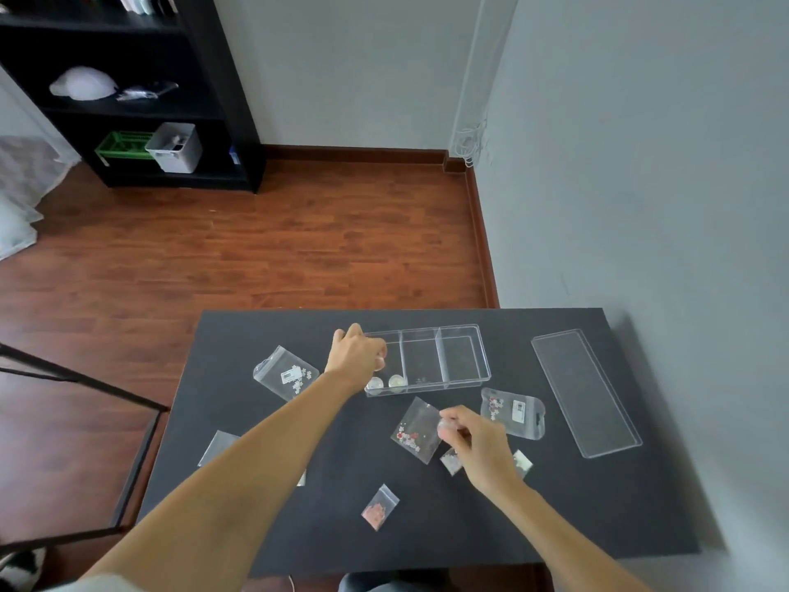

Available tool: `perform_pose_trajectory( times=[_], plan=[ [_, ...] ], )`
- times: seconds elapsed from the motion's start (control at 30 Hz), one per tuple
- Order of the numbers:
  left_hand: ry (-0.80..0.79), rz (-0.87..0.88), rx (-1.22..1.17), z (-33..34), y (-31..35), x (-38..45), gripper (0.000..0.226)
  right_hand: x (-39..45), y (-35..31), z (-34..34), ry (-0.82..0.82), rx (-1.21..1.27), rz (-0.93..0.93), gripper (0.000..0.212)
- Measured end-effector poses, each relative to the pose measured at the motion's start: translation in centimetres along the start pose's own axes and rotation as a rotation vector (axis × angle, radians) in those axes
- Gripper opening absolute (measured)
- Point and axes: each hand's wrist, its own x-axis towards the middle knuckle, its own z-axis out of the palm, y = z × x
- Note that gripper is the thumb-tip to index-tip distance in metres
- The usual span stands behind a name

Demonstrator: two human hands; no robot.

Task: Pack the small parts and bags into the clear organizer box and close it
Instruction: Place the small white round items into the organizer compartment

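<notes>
The clear organizer box point(463, 360) lies open on the black table point(324, 523), split into three compartments. Two small round parts point(385, 382) rest in its left compartment. My left hand point(356, 354) hovers over that compartment, fingers curled on a small part. My right hand point(478, 440) pinches a small clear round part point(444, 426) above the table. The box's clear lid point(585, 390) lies apart at the right. Several flowered zip bags lie around: one at the left point(285, 373), one in the middle point(416, 429), one at the right point(514, 412), and a tiny pink one point(379, 507).
More small bags lie partly hidden under my arms point(217, 447) and beside my right hand point(523, 462). A grey wall point(640, 185) runs along the table's right side. A black shelf unit point(141, 100) stands across the wooden floor.
</notes>
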Motion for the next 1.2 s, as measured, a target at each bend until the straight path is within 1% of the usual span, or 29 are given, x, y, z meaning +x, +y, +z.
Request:
perform_pose_trajectory(
  times=[0.17, 0.37, 0.47, 0.57, 0.63, 0.7, 0.77, 0.83, 0.93, 1.0, 1.1, 1.2],
  plan=[
    [-0.011, 0.014, 0.153, 0.1, -0.1, 0.8, 0.016, -0.6, 1.2, -0.3, -0.016, -0.016, 0.019, 0.021],
    [-0.028, -0.016, 0.323, 0.2, 0.5, 1.0, 0.021, -0.8, 1.6, -0.5, -0.037, -0.015, 0.043, 0.022],
    [-0.027, -0.026, 0.341, 0.6, 0.4, 1.2, 0.019, -0.7, 1.3, -0.5, -0.046, -0.009, 0.046, 0.019],
    [-0.021, -0.021, 0.316, 0.7, 0.2, 1.2, 0.016, -0.6, 1.0, -0.7, -0.029, 0.003, 0.038, 0.003],
    [-0.006, -0.008, 0.313, 0.8, 0.2, 1.0, 0.016, -0.3, 0.8, -0.8, -0.019, 0.009, 0.028, 0.012],
    [0.023, 0.015, 0.312, 0.8, 0.1, 0.7, 0.018, 0.2, 0.3, -1.1, -0.016, 0.011, 0.013, 0.010],
    [0.075, 0.025, 0.249, 0.7, -0.2, 0.0, 0.021, 1.1, -0.5, -1.5, 0.003, 0.011, -0.031, 0.006],
    [0.148, -0.009, 0.114, 0.3, -0.5, -0.9, 0.024, 2.2, -1.6, -2.0, 0.016, -0.004, -0.081, 0.003],
    [0.267, -0.111, -0.053, 0.1, -0.8, -3.1, 0.030, 4.5, -3.7, -2.4, 0.034, -0.015, -0.133, 0.012],
    [0.244, -0.172, -0.129, 0.7, -1.0, -4.5, 0.038, 6.2, -5.3, -2.2, 0.030, -0.026, -0.159, 0.014],
    [0.116, -0.217, -0.192, 1.6, -1.2, -5.9, 0.046, 9.1, -7.4, -1.1, -0.002, -0.068, -0.206, 0.012],
    [0.087, -0.263, -0.263, 1.8, -1.1, -6.2, 0.046, 11.7, -8.5, 0.6, -0.091, -0.271, -0.253, 0.014]
  ],
)
